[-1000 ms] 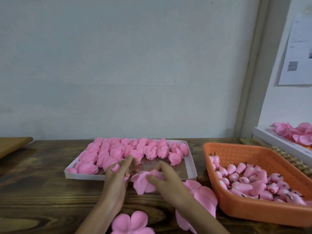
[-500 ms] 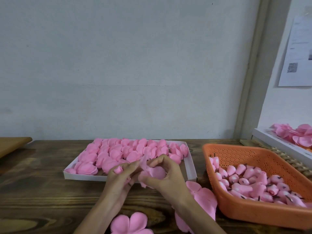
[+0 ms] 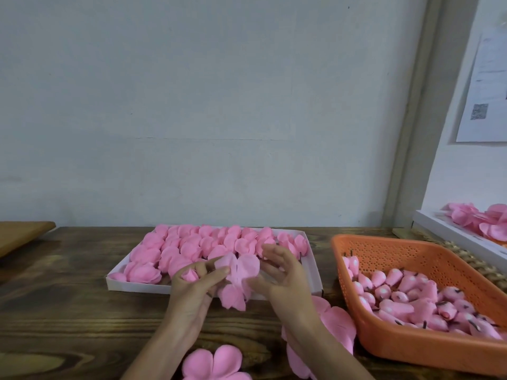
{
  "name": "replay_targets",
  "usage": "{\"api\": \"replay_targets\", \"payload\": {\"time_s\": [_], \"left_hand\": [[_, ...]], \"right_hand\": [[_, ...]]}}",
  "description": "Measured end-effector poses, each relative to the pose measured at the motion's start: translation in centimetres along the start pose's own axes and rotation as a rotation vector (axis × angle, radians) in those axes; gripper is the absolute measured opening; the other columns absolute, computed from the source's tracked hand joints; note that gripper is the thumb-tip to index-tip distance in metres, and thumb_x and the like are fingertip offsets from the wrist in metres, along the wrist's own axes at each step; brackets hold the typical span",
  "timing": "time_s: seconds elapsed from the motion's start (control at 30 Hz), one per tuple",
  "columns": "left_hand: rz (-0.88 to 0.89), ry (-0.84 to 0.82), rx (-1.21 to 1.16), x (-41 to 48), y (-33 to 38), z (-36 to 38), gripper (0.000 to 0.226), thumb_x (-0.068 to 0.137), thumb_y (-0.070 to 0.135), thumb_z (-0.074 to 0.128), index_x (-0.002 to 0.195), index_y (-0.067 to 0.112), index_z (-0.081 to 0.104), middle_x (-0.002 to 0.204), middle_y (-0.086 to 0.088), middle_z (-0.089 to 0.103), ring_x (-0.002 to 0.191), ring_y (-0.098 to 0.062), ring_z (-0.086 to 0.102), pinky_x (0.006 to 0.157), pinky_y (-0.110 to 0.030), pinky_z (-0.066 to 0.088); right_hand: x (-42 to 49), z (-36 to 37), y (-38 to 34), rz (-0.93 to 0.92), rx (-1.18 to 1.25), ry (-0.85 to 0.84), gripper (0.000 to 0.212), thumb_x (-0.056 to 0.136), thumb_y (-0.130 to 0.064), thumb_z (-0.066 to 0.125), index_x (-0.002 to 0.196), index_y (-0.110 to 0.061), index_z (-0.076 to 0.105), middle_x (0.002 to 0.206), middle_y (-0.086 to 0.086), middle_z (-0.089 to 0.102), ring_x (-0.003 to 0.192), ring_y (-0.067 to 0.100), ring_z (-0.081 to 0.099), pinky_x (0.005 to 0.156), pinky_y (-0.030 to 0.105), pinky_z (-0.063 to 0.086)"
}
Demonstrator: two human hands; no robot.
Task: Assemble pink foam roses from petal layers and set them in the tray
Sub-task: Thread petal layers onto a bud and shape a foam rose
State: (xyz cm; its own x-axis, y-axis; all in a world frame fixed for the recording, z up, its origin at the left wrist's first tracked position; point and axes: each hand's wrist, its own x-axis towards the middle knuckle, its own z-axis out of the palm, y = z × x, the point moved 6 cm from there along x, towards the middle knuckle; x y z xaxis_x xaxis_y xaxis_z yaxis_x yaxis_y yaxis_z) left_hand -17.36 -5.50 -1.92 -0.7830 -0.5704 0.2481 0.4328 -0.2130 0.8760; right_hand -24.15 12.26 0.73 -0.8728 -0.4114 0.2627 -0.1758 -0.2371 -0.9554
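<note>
The biggest risk is to the tray (image 3: 137, 287). Its near wall lies right beyond my wrists, and I judge a careless nudge would slide it along the table (image 3: 68, 311) and tumble the finished roses (image 3: 192, 248) packed in its far rows. The orange basket (image 3: 411, 259) stands just beside my right forearm, so a swung elbow could upset its heap of buds (image 3: 406, 292).

Closer in, the petal layer (image 3: 238, 275) is what I could spoil. It hangs above the table, just in front of the tray. My left hand (image 3: 192, 294) has fingers curled round a small bud (image 3: 190, 276), while forefinger and thumb pinch the layer's left edge. My right hand (image 3: 285, 281) is loose, fingers apart, with only the thumb touching the layer's right side. With so slight a hold there, the layer might flop or crease, and the bud might slip out.

The table is dark wood with heavy grain and a faint sheen. The tray is a shallow white rectangle that looks like card. The basket looks like stiff plastic, pierced all over, with slanted walls. The spare layers (image 3: 337, 322) by my right wrist and a single layer (image 3: 214, 363) near the front edge lie flat, each one made of rounded lobes. The foam looks matte, thin, soft and slightly cupped. The buds are teardrops with dark stubs.
</note>
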Motion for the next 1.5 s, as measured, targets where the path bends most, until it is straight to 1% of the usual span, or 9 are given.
{"api": "replay_targets", "payload": {"time_s": [0.13,0.33,0.5,0.67,0.93,1.03,1.2,1.37,1.5], "left_hand": [[0.004,0.023,0.003,-0.1,0.3,0.0,0.042,0.061,0.004,0.084,0.047,0.014,0.046,0.069,-0.016,0.062,0.069,-0.027,0.066,0.061,-0.035,0.059],[-0.036,0.058,-0.011,-0.2,-0.1,-0.1,0.045,0.052,0.01,0.089,0.05,0.009,0.044,0.094,-0.024,0.062,0.086,-0.034,0.062,0.073,-0.04,0.057],[0.018,-0.018,-0.026,-0.1,0.1,0.3,0.043,0.06,0.004,0.085,0.046,0.014,0.045,0.067,-0.013,0.063,0.066,-0.023,0.068,0.056,-0.032,0.057],[0.007,0.037,0.055,-0.4,0.1,0.0,0.036,0.056,0.015,0.089,0.052,0.007,0.055,0.072,-0.015,0.072,0.066,-0.024,0.07,0.056,-0.034,0.059],[-0.013,0.142,-0.041,-0.2,0.5,-0.2,0.026,0.071,0.033,0.081,0.065,0.009,0.072,0.081,-0.016,0.074,0.08,-0.027,0.072,0.08,-0.043,0.056],[0.023,0.187,-0.104,0.0,1.0,-0.7,0.038,0.082,0.038,0.074,0.082,0.001,0.066,0.09,-0.015,0.076,0.09,-0.027,0.073,0.087,-0.043,0.056],[0.029,0.165,-0.147,-0.3,1.4,-0.4,0.056,0.094,0.054,0.057,0.057,0.013,0.051,0.094,-0.013,0.073,0.096,-0.028,0.068,0.094,-0.048,0.05],[0.028,0.05,-0.103,-0.9,1.9,1.2,0.065,0.095,0.064,0.046,0.051,0.016,0.045,0.102,-0.014,0.072,0.091,-0.024,0.069,0.08,-0.042,0.052],[0.015,0.023,0.002,-1.5,1.5,2.2,0.066,0.088,0.068,0.049,0.049,0.015,0.05,0.101,-0.014,0.076,0.09,-0.023,0.074,0.077,-0.038,0.056]], "right_hand": [[-0.1,0.5,0.7,0.156,-0.057,-0.154,0.047,0.078,-0.011,0.088,0.121,-0.018,0.07,0.11,-0.002,0.078,0.1,0.009,0.075,0.078,0.022,0.06],[-0.7,1.3,-0.5,-0.046,-0.232,-0.226,0.008,0.09,-0.003,0.073,0.092,-0.007,0.08,0.089,0.003,0.08,0.083,0.009,0.074,0.073,0.018,0.055],[-0.7,1.3,-0.2,0.05,-0.233,-0.236,0.009,0.095,-0.015,0.067,0.096,-0.009,0.074,0.092,0.008,0.078,0.085,0.015,0.074,0.076,0.023,0.057],[-1.1,1.8,-0.2,0.048,-0.131,-0.315,0.01,0.09,-0.006,0.076,0.099,-0.006,0.08,0.095,0.011,0.08,0.088,0.02,0.076,0.074,0.028,0.06],[-0.8,1.1,0.2,0.105,-0.223,-0.221,0.013,0.093,-0.02,0.075,0.082,-0.018,0.081,0.083,-0.001,0.078,0.077,0.009,0.071,0.068,0.016,0.055],[-1.1,1.2,0.6,0.14,-0.216,-0.214,0.024,0.095,-0.02,0.072,0.076,-0.004,0.074,0.073,0.014,0.065,0.072,0.014,0.063,0.067,0.023,0.054],[-2.2,2.0,1.3,0.34,-0.118,-0.286,0.032,0.102,-0.019,0.059,0.093,0.01,0.07,0.089,0.015,0.077,0.085,0.019,0.077,0.073,0.028,0.063],[-3.4,3.2,1.7,0.416,0.0,-0.33,0.037,0.106,-0.021,0.055,0.116,0.014,0.062,0.116,0.03,0.07,0.109,0.038,0.072,0.091,0.045,0.062],[-3.9,3.5,1.7,0.447,0.034,-0.341,0.033,0.103,-0.023,0.057,0.106,0.008,0.071,0.111,0.026,0.074,0.108,0.043,0.07,0.094,0.048,0.06]]}}
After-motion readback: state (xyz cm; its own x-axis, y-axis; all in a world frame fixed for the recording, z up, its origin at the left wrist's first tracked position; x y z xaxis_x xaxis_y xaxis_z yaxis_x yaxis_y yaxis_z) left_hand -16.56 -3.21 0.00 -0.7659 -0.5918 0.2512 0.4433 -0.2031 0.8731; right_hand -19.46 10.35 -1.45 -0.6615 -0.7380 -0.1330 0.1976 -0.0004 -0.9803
